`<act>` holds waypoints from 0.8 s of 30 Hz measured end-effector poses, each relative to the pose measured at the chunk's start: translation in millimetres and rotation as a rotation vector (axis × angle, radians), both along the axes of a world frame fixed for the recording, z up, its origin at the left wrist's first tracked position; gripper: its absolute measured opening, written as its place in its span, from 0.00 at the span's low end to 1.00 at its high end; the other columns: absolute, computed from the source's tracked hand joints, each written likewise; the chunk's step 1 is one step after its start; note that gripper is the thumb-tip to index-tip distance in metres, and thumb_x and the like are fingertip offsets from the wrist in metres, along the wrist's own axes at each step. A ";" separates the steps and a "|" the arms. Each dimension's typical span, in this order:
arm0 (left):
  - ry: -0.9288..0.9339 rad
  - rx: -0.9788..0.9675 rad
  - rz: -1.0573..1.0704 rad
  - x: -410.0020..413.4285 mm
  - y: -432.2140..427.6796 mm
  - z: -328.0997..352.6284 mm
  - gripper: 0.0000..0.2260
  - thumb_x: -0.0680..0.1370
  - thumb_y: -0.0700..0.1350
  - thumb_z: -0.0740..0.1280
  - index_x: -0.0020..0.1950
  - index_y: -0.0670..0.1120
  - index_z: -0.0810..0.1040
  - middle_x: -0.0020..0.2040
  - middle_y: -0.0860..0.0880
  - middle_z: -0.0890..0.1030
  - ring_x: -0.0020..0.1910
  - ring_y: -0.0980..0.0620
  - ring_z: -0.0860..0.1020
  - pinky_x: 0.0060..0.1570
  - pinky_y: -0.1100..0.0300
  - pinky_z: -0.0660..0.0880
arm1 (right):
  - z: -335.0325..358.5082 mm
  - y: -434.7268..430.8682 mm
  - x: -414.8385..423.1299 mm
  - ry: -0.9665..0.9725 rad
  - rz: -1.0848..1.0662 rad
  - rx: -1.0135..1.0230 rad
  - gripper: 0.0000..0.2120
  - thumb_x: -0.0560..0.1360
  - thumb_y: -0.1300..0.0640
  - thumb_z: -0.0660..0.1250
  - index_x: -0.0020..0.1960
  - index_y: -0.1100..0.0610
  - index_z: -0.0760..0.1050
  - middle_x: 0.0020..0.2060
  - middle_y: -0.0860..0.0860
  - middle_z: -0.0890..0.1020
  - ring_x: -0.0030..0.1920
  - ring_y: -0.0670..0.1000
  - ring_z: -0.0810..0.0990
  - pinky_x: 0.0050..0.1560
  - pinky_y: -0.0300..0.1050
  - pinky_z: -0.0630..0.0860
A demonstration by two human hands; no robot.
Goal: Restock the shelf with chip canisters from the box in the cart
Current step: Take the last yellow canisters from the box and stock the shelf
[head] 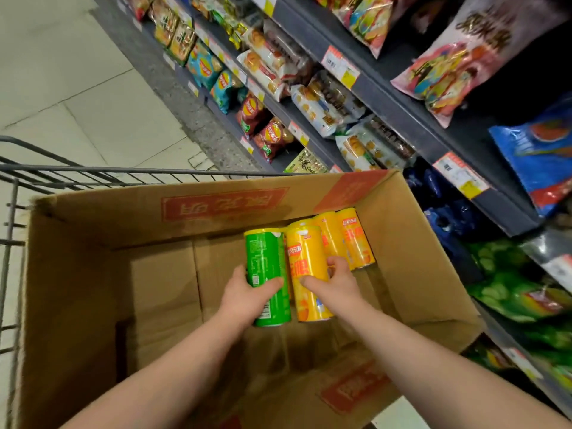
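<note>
Forearms (173,376) first, since they're closest: two bare ones come in from 6 o'clock and meet near the middle of the cardboard box (93,274), which sits in the wire cart (93,173).

Left hand (247,292) is wrapped around the green canister (265,258), thumb across the front and fingers round the far side. Right hand (335,281) grips a yellow canister (305,258) at the green one's 3 o'clock, thumb on the front and fingers curled over its right edge. Each hand sits around the middle to lower part of its can.

Those two cans are side by side, pretty much touching and nearly parallel. Their long axes run 6 to 12 o'clock in the view, lid ends toward 12 and bases toward 6. Can't tell if they're resting on the box floor or already lifted off it.

Count: one green for sure. Yellow is the gripped one plus two more yellow canisters (356,239) at its 1 o'clock, near the box's right wall and pointing the same way. There also looks to be another yellow lid tucked right behind the gripped one, so three definite, maybe four.

Dark shelf (402,119) runs from 12 down to 4 o'clock, loaded with snack bags (272,137) and price tags (340,68).
</note>
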State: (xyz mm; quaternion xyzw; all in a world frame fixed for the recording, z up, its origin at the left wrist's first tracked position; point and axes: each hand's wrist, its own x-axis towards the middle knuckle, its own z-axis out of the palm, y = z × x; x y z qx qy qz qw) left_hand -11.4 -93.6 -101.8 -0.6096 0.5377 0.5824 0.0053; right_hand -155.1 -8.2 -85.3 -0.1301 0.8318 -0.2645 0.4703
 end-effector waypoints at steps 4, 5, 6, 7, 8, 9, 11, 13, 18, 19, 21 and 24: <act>0.107 0.013 -0.056 -25.7 17.9 15.1 0.23 0.69 0.50 0.76 0.57 0.51 0.67 0.52 0.48 0.79 0.48 0.49 0.79 0.52 0.55 0.76 | 20.4 27.9 -13.5 0.038 -0.126 -0.034 0.32 0.71 0.53 0.72 0.70 0.55 0.61 0.61 0.52 0.74 0.52 0.48 0.73 0.51 0.40 0.69; 0.132 0.016 -0.064 -31.9 23.0 21.5 0.26 0.66 0.52 0.77 0.57 0.51 0.68 0.52 0.48 0.79 0.48 0.49 0.80 0.52 0.55 0.76 | 25.7 35.5 -17.1 0.054 -0.150 -0.046 0.32 0.70 0.53 0.72 0.70 0.55 0.62 0.61 0.53 0.74 0.53 0.49 0.74 0.51 0.41 0.70; 0.148 0.019 -0.075 -37.5 27.8 28.0 0.29 0.63 0.54 0.76 0.59 0.51 0.69 0.53 0.48 0.79 0.49 0.49 0.80 0.52 0.54 0.77 | 30.7 43.2 -20.8 0.075 -0.172 -0.055 0.32 0.70 0.53 0.73 0.69 0.55 0.62 0.61 0.53 0.74 0.54 0.50 0.75 0.52 0.41 0.70; 0.161 0.017 -0.094 -43.0 32.8 34.5 0.31 0.62 0.55 0.76 0.60 0.51 0.69 0.53 0.48 0.79 0.50 0.49 0.80 0.54 0.54 0.76 | 36.4 51.8 -24.7 0.093 -0.194 -0.065 0.32 0.70 0.53 0.73 0.69 0.55 0.63 0.61 0.52 0.74 0.55 0.51 0.76 0.52 0.41 0.71; 0.173 0.012 -0.120 -48.0 37.6 40.3 0.31 0.63 0.54 0.77 0.61 0.51 0.69 0.53 0.48 0.79 0.51 0.49 0.79 0.54 0.54 0.76 | 41.7 60.8 -28.3 0.108 -0.219 -0.077 0.31 0.70 0.53 0.73 0.69 0.55 0.64 0.60 0.52 0.75 0.56 0.51 0.76 0.52 0.42 0.72; 0.184 0.003 -0.152 -52.7 42.9 46.3 0.29 0.66 0.52 0.77 0.62 0.51 0.68 0.53 0.49 0.79 0.51 0.48 0.79 0.55 0.54 0.76 | 47.3 70.0 -31.6 0.120 -0.244 -0.089 0.31 0.70 0.53 0.73 0.68 0.55 0.64 0.59 0.52 0.76 0.55 0.52 0.77 0.52 0.43 0.73; 0.209 -0.019 -0.202 -61.8 54.4 55.1 0.26 0.70 0.49 0.75 0.64 0.49 0.69 0.54 0.48 0.79 0.52 0.48 0.79 0.55 0.54 0.75 | 58.2 90.2 -36.2 0.135 -0.292 -0.112 0.30 0.70 0.54 0.73 0.67 0.55 0.65 0.57 0.52 0.76 0.54 0.52 0.77 0.53 0.45 0.74; 0.242 -0.034 -0.240 -70.8 69.3 62.0 0.26 0.71 0.48 0.74 0.65 0.47 0.69 0.55 0.47 0.79 0.52 0.48 0.79 0.56 0.52 0.76 | 66.5 113.7 -38.5 0.154 -0.345 -0.136 0.30 0.70 0.54 0.73 0.67 0.55 0.65 0.57 0.52 0.76 0.54 0.52 0.77 0.54 0.45 0.74; 0.333 -0.066 -0.397 -90.8 129.8 87.9 0.23 0.69 0.48 0.76 0.59 0.52 0.69 0.53 0.49 0.79 0.50 0.50 0.79 0.52 0.57 0.74 | 93.2 190.9 -32.4 0.193 -0.517 -0.217 0.26 0.71 0.56 0.72 0.65 0.55 0.66 0.54 0.51 0.77 0.50 0.49 0.76 0.46 0.40 0.71; 0.343 -0.077 -0.437 -94.7 146.2 95.1 0.24 0.67 0.50 0.76 0.58 0.52 0.69 0.53 0.49 0.80 0.49 0.50 0.79 0.52 0.57 0.74 | 100.1 210.4 -30.5 0.212 -0.549 -0.228 0.25 0.71 0.57 0.72 0.64 0.54 0.67 0.53 0.51 0.77 0.49 0.49 0.76 0.43 0.40 0.71; 0.366 -0.076 -0.496 -101.8 183.0 105.2 0.26 0.62 0.54 0.77 0.55 0.52 0.71 0.52 0.48 0.81 0.48 0.50 0.80 0.52 0.54 0.76 | 111.0 253.5 -24.7 0.244 -0.623 -0.249 0.23 0.70 0.57 0.72 0.61 0.53 0.67 0.49 0.49 0.76 0.45 0.46 0.76 0.39 0.36 0.71; 0.400 -0.045 -0.612 -106.3 248.5 119.7 0.24 0.65 0.51 0.77 0.55 0.52 0.70 0.50 0.50 0.79 0.46 0.52 0.79 0.50 0.56 0.76 | 124.4 324.8 -8.1 0.271 -0.759 -0.275 0.22 0.70 0.57 0.72 0.60 0.52 0.67 0.48 0.48 0.76 0.44 0.46 0.77 0.42 0.40 0.72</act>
